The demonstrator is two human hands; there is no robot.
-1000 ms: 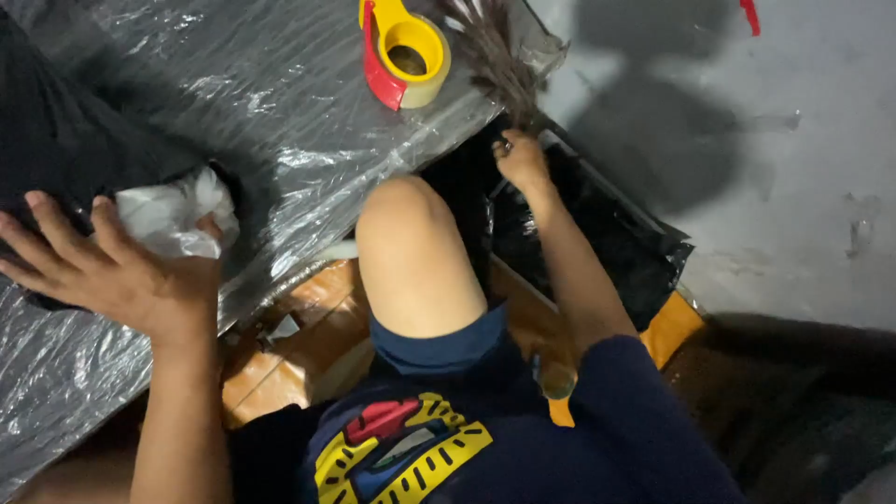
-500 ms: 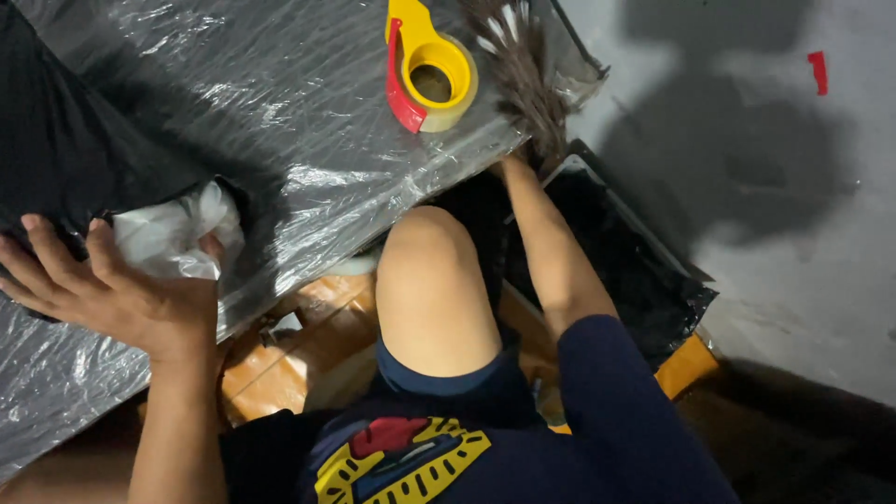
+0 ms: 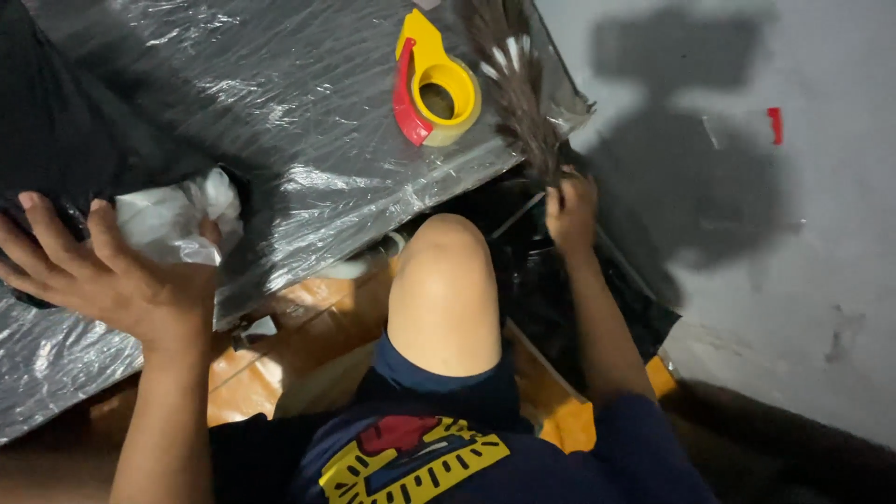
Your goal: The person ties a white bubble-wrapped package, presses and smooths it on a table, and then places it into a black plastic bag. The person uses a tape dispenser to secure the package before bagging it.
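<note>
On the table (image 3: pixel 280 121), which is wrapped in crinkled dark plastic film, we see a yellow-and-red tape dispenser (image 3: pixel 434 84) sitting near the far right corner, and we place everything else from it. Just to the dispenser's right lies a feather duster (image 3: pixel 518 89), brown with pale tips; its long axis runs from the far edge of the table down and rightward, off the corner, to our right hand (image 3: pixel 571 210). That hand sits below and to the right of the dispenser, just past the table's edge, fingers (image 3: pixel 560 191) curled tight around the duster's handle end, so the feathers point away from us, up from the hand. The right arm reaches out nearly straight past our raised bare knee (image 3: pixel 443 289).

Well to the left of the dispenser and nearer to us, our left hand (image 3: pixel 112 275) lies palm-down at the table's near edge, fingers spread and resting on a crumpled white cloth or plastic wad (image 3: pixel 177 224), beside a black sheet (image 3: pixel 65 140). The right hand is much the nearer to the duster. Below the table we see orange-brown flooring (image 3: pixel 271 359).
</note>
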